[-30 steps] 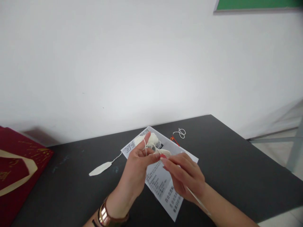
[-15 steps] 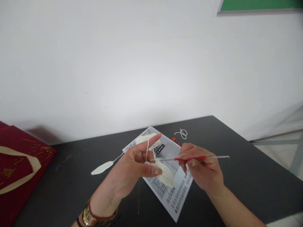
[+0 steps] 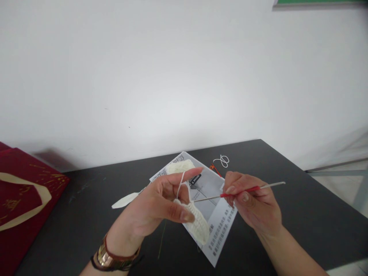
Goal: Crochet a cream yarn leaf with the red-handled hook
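Note:
Between the thumb and fingers of my left hand (image 3: 163, 201) is pinched a white crochet piece (image 3: 199, 226), its rounded end hanging down to the right. White yarn (image 3: 180, 184) runs up from the work over my raised left index finger. My right hand (image 3: 253, 201) grips the red handle of a double-ended crochet hook (image 3: 240, 192) like a pen. The hook's thin left end meets the top edge of the crochet piece; its thicker end points right, free. Whether a loop sits on the thin tip is too small to tell.
Under my hands a printed sheet (image 3: 214, 253) lies on the black table (image 3: 310, 222). Another white crochet piece (image 3: 179, 166) rests on the sheet, and a white leaf-shaped piece (image 3: 125, 200) lies left. Behind my right hand are an orange-red tool (image 3: 215, 170) and white cord (image 3: 222, 161). A red bag (image 3: 25, 191) stands left.
My right hand and the hook have shifted slightly right and down, the hook now more slanted. The crochet piece has tilted so its end hangs lower. The camera view has shifted a little.

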Demonstrator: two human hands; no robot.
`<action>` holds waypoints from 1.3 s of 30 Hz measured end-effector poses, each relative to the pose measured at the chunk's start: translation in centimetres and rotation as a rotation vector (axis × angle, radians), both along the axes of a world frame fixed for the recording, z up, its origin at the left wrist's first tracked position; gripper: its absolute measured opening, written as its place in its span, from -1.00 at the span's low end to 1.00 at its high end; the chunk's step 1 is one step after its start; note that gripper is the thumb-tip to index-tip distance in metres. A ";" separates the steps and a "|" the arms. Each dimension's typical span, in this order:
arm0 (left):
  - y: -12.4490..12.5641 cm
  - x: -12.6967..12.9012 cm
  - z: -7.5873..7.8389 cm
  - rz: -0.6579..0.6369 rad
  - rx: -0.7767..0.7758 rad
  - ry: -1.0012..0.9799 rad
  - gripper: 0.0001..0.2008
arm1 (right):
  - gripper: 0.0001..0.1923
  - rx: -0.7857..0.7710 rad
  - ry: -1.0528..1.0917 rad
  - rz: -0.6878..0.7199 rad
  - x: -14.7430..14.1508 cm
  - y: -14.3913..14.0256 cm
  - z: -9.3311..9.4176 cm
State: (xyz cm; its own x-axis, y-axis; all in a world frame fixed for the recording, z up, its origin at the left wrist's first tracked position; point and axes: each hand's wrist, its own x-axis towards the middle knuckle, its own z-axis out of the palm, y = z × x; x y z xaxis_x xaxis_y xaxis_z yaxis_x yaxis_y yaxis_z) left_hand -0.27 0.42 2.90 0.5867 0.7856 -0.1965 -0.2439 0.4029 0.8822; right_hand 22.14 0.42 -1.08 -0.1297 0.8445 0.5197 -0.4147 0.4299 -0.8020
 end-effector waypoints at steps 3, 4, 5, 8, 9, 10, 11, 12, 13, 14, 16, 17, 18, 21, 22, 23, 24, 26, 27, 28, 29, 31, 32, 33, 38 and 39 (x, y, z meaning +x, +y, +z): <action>0.2 -0.1 -0.1 -0.039 0.026 0.008 -0.30 | -0.90 -0.018 -0.005 0.025 0.1 0.1 0.1; 0.3 -0.1 -0.2 -0.059 0.033 0.009 -0.29 | -0.90 -0.019 -0.005 0.032 0.1 0.1 0.1; 0.5 -0.1 -0.2 -0.081 0.037 0.008 -0.29 | -0.90 -0.013 -0.005 0.038 0.2 0.1 0.2; 0.7 0.0 -0.3 -0.128 0.036 0.011 -0.30 | -0.90 0.011 -0.017 0.040 0.3 0.1 0.2; 0.7 0.0 -0.2 -0.131 0.033 0.019 -0.31 | -0.90 0.021 -0.024 0.033 0.3 0.1 0.2; 0.7 0.0 -0.2 -0.126 0.030 0.028 -0.31 | -0.90 0.030 -0.031 0.023 0.4 0.0 0.1; 0.6 0.0 -0.2 -0.114 0.031 0.037 -0.31 | -0.90 0.036 -0.034 0.011 0.4 0.0 0.1; 0.5 0.1 -0.2 -0.097 0.033 0.043 -0.31 | -0.90 0.039 -0.035 0.003 0.4 -0.1 0.1; 0.4 0.2 -0.2 -0.081 0.031 0.044 -0.29 | -0.90 0.040 -0.033 0.001 0.3 -0.1 0.1; 0.2 0.3 -0.2 -0.065 0.025 0.043 -0.27 | -0.90 0.036 -0.031 0.002 0.2 -0.1 0.0; -0.1 0.5 -0.1 -0.032 0.013 0.047 -0.24 | -0.89 0.020 -0.017 0.003 0.0 -0.3 -0.2; -0.2 0.6 -0.1 -0.008 0.011 0.053 -0.23 | -0.89 0.004 -0.008 0.001 -0.1 -0.4 -0.3; -0.3 0.7 -0.1 0.021 0.017 0.060 -0.23 | -0.89 -0.020 0.002 -0.007 -0.2 -0.5 -0.5; -0.7 1.0 0.1 0.119 0.075 0.079 -0.22 | -0.90 -0.111 0.034 -0.036 -0.7 -0.9 -0.9; -0.8 1.1 0.2 0.146 0.099 0.089 -0.22 | -0.90 -0.129 0.046 -0.039 -0.9 -1.0 -1.0; -0.9 1.2 0.3 0.172 0.122 0.102 -0.22 | -0.90 -0.153 0.069 -0.042 -1.1 -1.1 -0.9; -0.9 1.3 0.4 0.193 0.142 0.121 -0.21 | -0.90 -0.176 0.096 -0.042 -1.3 -1.2 -0.9; -1.1 1.4 0.5 0.222 0.176 0.160 -0.21 | -0.91 -0.242 0.153 -0.041 -1.6 -1.3 -0.6; -1.1 1.4 0.6 0.231 0.188 0.175 -0.21 | -0.91 -0.283 0.180 -0.042 -1.8 -1.2 -0.4; -1.1 1.4 0.6 0.241 0.202 0.188 -0.21 | -0.92 -0.328 0.203 -0.042 -1.8 -1.2 -0.2; -1.1 1.4 0.6 0.255 0.221 0.201 -0.22 | -0.92 -0.372 0.224 -0.042 -1.8 -1.1 -0.1; -1.2 1.4 0.7 0.284 0.270 0.233 -0.24 | -0.92 -0.448 0.250 -0.028 -1.8 -1.0 0.1; -1.2 1.4 0.7 0.302 0.296 0.250 -0.27 | -0.91 -0.472 0.259 -0.019 -1.8 -0.9 0.1; -1.2 1.4 0.7 0.318 0.322 0.268 -0.32 | -0.91 -0.483 0.266 -0.012 -1.8 -0.8 0.0; -1.4 1.7 0.6 0.409 0.453 0.384 -0.70 | -0.94 -0.454 0.268 0.012 -2.3 -0.7 -0.3; -1.4 1.8 0.5 0.419 0.448 0.380 -0.64 | -0.94 -0.433 0.259 0.008 -2.4 -0.8 -0.3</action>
State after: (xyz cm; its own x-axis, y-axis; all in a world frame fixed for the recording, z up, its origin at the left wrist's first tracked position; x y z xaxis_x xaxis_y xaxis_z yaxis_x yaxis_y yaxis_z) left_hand 1.57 -0.95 3.41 0.1731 0.9826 0.0668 0.0582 -0.0779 0.9953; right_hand 19.73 -0.34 -1.42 -0.0504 0.9891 0.1381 -0.6258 0.0765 -0.7762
